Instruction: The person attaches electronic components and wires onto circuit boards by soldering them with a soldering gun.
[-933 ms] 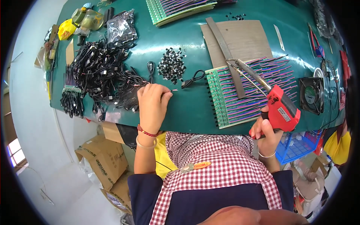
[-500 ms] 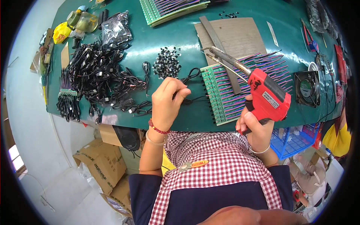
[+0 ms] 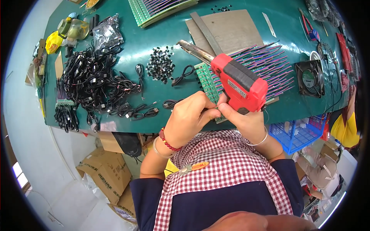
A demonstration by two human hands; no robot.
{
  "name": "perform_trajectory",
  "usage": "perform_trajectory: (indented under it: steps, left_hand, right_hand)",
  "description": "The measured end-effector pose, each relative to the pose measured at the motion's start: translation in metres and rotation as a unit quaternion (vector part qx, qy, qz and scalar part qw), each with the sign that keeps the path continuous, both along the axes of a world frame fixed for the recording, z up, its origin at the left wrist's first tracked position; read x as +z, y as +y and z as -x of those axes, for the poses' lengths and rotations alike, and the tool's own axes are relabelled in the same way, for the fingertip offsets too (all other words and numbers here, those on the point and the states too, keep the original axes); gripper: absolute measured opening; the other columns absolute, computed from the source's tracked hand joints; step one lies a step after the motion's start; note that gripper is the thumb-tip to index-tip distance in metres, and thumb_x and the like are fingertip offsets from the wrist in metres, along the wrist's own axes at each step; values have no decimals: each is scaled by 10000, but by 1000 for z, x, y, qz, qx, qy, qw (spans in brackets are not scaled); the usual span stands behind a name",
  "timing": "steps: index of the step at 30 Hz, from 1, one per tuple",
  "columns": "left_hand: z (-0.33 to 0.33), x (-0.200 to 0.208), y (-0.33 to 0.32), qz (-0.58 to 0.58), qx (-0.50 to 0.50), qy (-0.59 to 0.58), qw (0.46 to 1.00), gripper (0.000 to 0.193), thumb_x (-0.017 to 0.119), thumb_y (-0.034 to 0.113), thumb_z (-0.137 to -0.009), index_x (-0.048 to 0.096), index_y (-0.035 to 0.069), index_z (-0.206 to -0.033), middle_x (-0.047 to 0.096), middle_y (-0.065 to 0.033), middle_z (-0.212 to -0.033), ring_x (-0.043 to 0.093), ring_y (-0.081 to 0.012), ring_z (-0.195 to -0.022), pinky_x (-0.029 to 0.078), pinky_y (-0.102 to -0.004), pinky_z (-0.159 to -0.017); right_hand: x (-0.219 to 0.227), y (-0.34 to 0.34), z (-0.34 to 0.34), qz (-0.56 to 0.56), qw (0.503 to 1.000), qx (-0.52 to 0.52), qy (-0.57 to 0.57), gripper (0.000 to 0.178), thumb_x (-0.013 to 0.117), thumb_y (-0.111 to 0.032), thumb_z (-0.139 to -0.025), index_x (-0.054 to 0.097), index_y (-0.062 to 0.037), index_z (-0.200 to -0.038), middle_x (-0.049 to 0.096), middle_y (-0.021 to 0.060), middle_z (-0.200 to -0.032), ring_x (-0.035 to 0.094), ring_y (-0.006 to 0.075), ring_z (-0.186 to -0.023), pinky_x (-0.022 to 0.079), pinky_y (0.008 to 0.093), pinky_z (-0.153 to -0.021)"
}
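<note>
Fingers of our left hand (image 3: 190, 117) are pressed together in a pinch on something too small to make out, right at the near edge of the green circuit board (image 3: 210, 86). Our right hand (image 3: 243, 119) is wrapped around the grip of the red soldering gun (image 3: 239, 82), its fingers curled tight and touching the left fingertips. That gun lies over the board, with its metal tip (image 3: 192, 48) pointing past the board's far left corner. Left of the board we see a short black cable (image 3: 183, 74), a heap of small black parts (image 3: 160, 69) and, farther left, a big tangle of black cables (image 3: 92, 82). Right of the board sits 1 black fan (image 3: 309, 78).
</note>
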State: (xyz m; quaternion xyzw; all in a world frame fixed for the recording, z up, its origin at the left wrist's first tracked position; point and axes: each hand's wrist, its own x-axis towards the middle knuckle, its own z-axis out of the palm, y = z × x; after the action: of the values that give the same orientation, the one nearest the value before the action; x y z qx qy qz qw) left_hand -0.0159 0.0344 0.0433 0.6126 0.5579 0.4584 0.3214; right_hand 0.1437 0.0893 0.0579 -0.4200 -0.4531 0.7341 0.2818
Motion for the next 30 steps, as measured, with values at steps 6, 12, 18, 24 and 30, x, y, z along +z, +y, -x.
perform_trajectory:
  steps: [6, 12, 18, 24, 30]
  left_hand:
    - [-1, 5, -4, 51, 2, -20, 998, 152, 685, 9, -734, 547, -1, -799, 564, -89, -721, 556, -181, -587, 445, -278, -514]
    - [-11, 2, -6, 55, 31, -61, 996, 144, 634, -85, -700, 537, -17, -782, 567, -91, -716, 549, -142, -579, 428, -251, -475]
    - [1, -1, 6, -30, 98, 189, 977, 156, 685, 15, -689, 534, 38, -717, 474, -72, -703, 520, -235, -644, 423, -349, -502]
    - [16, -14, 28, 16, 122, 253, 960, 149, 673, 11, -693, 534, 34, -743, 510, -77, -811, 540, -242, -703, 441, -351, -554]
    - [14, -23, 44, 49, 142, 280, 948, 134, 652, 3, -690, 538, 35, -753, 547, -87, -966, 566, -254, -687, 466, -345, -567]
  right_hand:
    - [-5, -3, 0, -61, 998, -26, 0, 142, 659, -30, -807, 612, -36, -941, 617, -21, -828, 553, 22, -693, 440, 187, -613]
    - [-4, 1, 1, -68, 997, -29, 18, 146, 623, 2, -816, 584, -18, -955, 597, -15, -815, 555, 60, -686, 446, 227, -593]
    - [-9, 15, -7, -38, 996, -85, 15, 288, 607, 8, -814, 516, 27, -1086, 603, 46, -831, 599, 125, -724, 495, 261, -682]
    - [-3, 8, -57, -14, 992, -104, -68, 371, 571, -20, -812, 471, 46, -1162, 510, 48, -680, 478, 113, -502, 443, 261, -514]
    - [-34, -14, -87, -39, 993, -54, -101, 352, 577, 17, -807, 497, 63, -1147, 499, 31, -648, 449, 92, -468, 410, 252, -460]
